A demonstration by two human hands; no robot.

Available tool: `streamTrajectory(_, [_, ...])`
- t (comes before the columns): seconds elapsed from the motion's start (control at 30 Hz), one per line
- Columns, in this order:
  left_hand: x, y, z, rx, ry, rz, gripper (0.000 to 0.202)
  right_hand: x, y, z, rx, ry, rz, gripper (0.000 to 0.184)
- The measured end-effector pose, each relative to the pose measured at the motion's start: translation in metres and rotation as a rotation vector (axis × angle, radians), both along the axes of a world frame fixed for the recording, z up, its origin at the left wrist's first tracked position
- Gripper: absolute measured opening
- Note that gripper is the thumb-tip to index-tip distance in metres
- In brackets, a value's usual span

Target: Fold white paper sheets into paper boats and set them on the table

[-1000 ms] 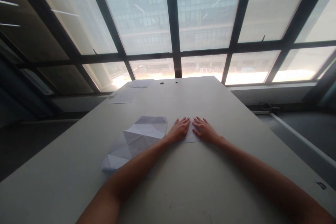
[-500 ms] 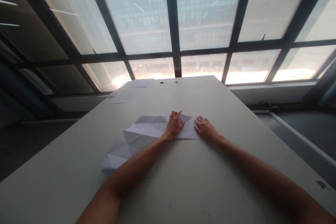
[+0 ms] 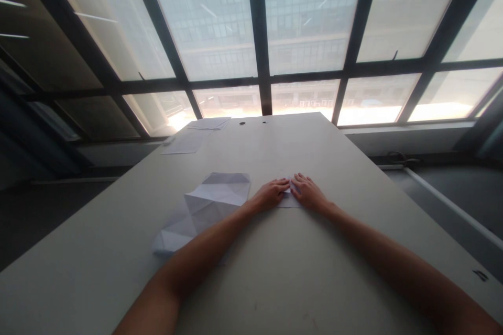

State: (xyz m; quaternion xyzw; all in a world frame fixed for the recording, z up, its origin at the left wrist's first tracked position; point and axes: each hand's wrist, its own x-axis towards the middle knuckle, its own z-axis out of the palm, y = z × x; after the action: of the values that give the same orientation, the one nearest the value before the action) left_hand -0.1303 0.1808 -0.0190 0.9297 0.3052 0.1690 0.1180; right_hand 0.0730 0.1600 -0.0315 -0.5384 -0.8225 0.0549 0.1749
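Paper (image 3: 214,196) with creases lies on the table (image 3: 283,272). Just right of this paper, the left hand (image 3: 272,194), fingers outstretched, rests on a folded sheet (image 3: 288,202); farther right, the right hand (image 3: 308,191) lies open, palm down, on that sheet.

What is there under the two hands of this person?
White paper lies under the left hand and right hand; part of its near edge shows between them. The hands cover other parts, so its full outline cannot be seen.
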Motion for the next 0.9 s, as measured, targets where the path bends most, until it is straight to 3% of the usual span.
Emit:
streamTrajectory(0.13, [0.0,-0.002,0.001,0.028,0.065,0.025,0.059,0.0,0.001,-0.001,-0.003,0.004,-0.003,0.05])
streamTrajectory(0.27, [0.0,-0.002,-0.001,0.017,0.005,0.068,0.056,0.001,0.002,-0.002,0.001,0.011,0.002,0.051])
streamTrajectory(0.33, [0.0,0.0,-0.003,-0.007,-0.064,0.157,0.052,0.001,0.002,-0.002,-0.002,0.01,0.007,0.051])
streamTrajectory(0.47, [-0.004,0.011,-0.007,-0.053,-0.167,0.456,0.043,0.002,0.001,0.0,-0.01,0.006,0.007,0.051])
streamTrajectory(0.53, [-0.006,0.014,-0.007,-0.059,-0.175,0.532,0.042,0.001,0.0,0.001,-0.011,0.008,0.008,0.051])
streamTrajectory(0.6, [-0.009,0.015,-0.007,-0.024,-0.163,0.517,0.042,0.001,0.0,0.002,-0.015,0.008,0.007,0.051])
streamTrajectory(0.73, [-0.007,0.01,-0.006,0.092,-0.057,0.339,0.05,0.001,0.001,0.001,-0.021,0.006,0.003,0.051])
streamTrajectory(0.9, [-0.003,0.004,-0.001,0.11,0.105,0.205,0.059,0.001,0.002,-0.001,-0.028,0.0,0.002,0.053])
